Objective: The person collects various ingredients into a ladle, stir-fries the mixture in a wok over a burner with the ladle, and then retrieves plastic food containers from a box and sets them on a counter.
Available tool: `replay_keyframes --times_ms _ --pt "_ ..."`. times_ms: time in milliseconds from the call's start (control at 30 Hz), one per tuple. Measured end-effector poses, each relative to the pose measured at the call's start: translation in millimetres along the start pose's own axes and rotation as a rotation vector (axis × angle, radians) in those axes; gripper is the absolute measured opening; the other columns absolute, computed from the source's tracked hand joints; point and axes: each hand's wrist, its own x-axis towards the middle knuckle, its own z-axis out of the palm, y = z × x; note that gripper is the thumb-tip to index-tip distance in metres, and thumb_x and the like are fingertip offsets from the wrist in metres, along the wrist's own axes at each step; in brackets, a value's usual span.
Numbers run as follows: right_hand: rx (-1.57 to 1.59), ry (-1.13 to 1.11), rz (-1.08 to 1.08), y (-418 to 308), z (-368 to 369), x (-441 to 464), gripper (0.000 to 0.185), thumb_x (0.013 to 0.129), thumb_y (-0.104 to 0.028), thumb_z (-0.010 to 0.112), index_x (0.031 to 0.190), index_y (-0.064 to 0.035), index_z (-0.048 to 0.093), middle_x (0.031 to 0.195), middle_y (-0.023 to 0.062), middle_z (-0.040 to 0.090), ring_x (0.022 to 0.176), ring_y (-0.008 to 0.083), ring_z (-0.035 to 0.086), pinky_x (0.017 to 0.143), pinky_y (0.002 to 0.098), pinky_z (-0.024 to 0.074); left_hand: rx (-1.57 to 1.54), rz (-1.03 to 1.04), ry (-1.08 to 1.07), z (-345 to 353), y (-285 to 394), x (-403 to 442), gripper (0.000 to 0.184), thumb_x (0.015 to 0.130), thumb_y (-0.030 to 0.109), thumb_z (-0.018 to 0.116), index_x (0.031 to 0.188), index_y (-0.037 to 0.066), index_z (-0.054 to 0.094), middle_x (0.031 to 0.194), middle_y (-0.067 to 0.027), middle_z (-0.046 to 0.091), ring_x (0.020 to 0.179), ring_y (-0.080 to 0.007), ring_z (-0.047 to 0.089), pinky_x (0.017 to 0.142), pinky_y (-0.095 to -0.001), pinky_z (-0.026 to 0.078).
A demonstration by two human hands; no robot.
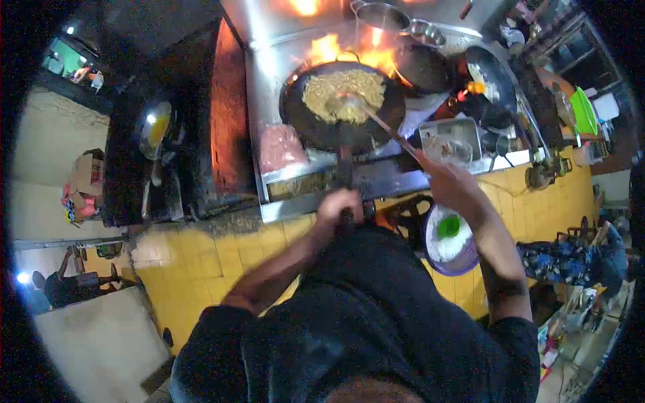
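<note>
A large dark wok sits over a burner, with flames rising behind its far rim. Inside it lies a yellow-brown heap of food that looks like noodles, though blur hides the detail. My left hand is closed round the wok's handle at the stove's front edge. A long-handled ladle slants down from my right hand, which is wrapped round its shaft. The ladle's bowl rests in or just over the food.
Right of the wok are a dark pan, a metal tray and another wok. A pink bag lies left. Below my right arm stands a tub of white contents with a green scoop. A person is at far right.
</note>
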Motion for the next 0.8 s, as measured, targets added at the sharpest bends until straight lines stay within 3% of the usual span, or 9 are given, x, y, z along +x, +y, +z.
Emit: replay_keyframes --times_ms 133,267,333,367,400,467,600,667,800 --pt "0.337 -0.483 0.198 -18.6 -123.7 -2.1 0.069 0.073 -0.004 0.058 0.139 -0.0124 0.041 0.095 0.0240 0.063 0.088 0.0412 0.061 0.075 0.0482 0.0483 0.164 0.056 0.048 -5.1 -8.3 -6.0 0.013 0.083 0.013 0.054 0.072 0.007 0.050 0.061 -0.0069 0.051 0.060 -0.0170 0.055 0.054 -0.0293 0.044" --pt "0.425 -0.310 0.169 4.7 -53.2 4.3 0.062 0.076 -0.003 0.055 0.136 -0.0121 0.045 0.105 0.0245 0.062 0.097 0.0411 0.060 0.082 0.0465 0.0482 -0.532 -0.115 0.043 27.0 66.4 59.8 0.017 0.083 0.012 0.054 0.070 0.009 0.044 0.064 -0.0015 0.045 0.055 -0.0117 0.044 0.054 -0.0266 0.041" --pt "0.272 -0.252 0.121 18.0 -18.7 14.9 0.059 0.078 -0.003 0.055 0.136 -0.0118 0.046 0.114 0.0226 0.060 0.103 0.0392 0.059 0.086 0.0436 0.0480 0.033 0.306 -0.217 13.1 25.1 36.3 0.015 0.084 0.012 0.053 0.072 0.007 0.046 0.066 -0.0030 0.048 0.058 -0.0129 0.048 0.056 -0.0260 0.043" --pt "0.217 -0.228 0.102 27.2 -11.0 19.8 0.058 0.079 -0.003 0.055 0.136 -0.0117 0.046 0.117 0.0219 0.060 0.105 0.0386 0.058 0.087 0.0427 0.0479 -0.009 0.074 0.081 6.8 10.6 20.8 0.018 0.085 0.013 0.054 0.067 0.006 0.052 0.062 -0.0048 0.049 0.058 -0.0161 0.052 0.053 -0.0282 0.045" --pt "0.475 -0.118 0.090 40.9 -8.3 16.4 0.057 0.080 -0.003 0.055 0.135 -0.0119 0.047 0.120 0.0206 0.059 0.108 0.0344 0.059 0.088 0.0397 0.0478 0.401 0.349 0.066 -21.6 -23.6 12.1 0.013 0.085 0.014 0.055 0.075 0.007 0.054 0.064 -0.0025 0.049 0.060 -0.0151 0.053 0.056 -0.0264 0.044" --pt "0.792 -0.129 0.227 64.7 -27.8 12.0 0.054 0.081 -0.001 0.056 0.134 -0.0131 0.050 0.127 0.0169 0.057 0.114 0.0213 0.058 0.089 0.0330 0.0470 0.057 0.009 0.145 12.9 -15.8 -15.4 0.007 0.085 0.014 0.056 0.085 0.007 0.053 0.065 0.0000 0.049 0.060 -0.0126 0.052 0.057 -0.0250 0.044" --pt "0.606 -0.519 0.540 57.2 -113.1 38.0 0.051 0.084 -0.001 0.056 0.134 -0.0097 0.050 0.115 0.0123 0.063 0.096 0.0176 0.062 0.079 0.0314 0.0488 -0.160 -0.065 0.039 -12.3 21.1 40.6 0.009 0.084 0.015 0.056 0.086 0.008 0.051 0.065 0.0017 0.048 0.058 -0.0093 0.049 0.053 -0.0256 0.042" --pt "0.667 -0.167 0.177 111.5 -16.1 40.4 0.039 0.087 -0.015 0.060 0.124 -0.0090 0.055 0.078 0.0076 0.063 0.055 0.0144 0.055 0.052 0.0317 0.0494 -0.190 -0.081 0.095 -21.3 25.0 70.7 0.014 0.086 0.025 0.053 0.080 0.013 0.050 0.065 0.0049 0.050 0.055 -0.0138 0.050 0.050 -0.0283 0.042" --pt "0.922 -0.466 0.396 78.5 83.0 105.0 0.028 0.093 -0.020 0.050 0.116 -0.0066 0.059 0.060 -0.0008 0.051 0.047 0.0080 0.051 0.043 0.0258 0.0441 -0.109 -0.042 0.023 -38.1 21.7 89.0 0.013 0.085 0.023 0.055 0.083 0.011 0.052 0.065 0.0038 0.050 0.056 -0.0137 0.050 0.052 -0.0281 0.042"
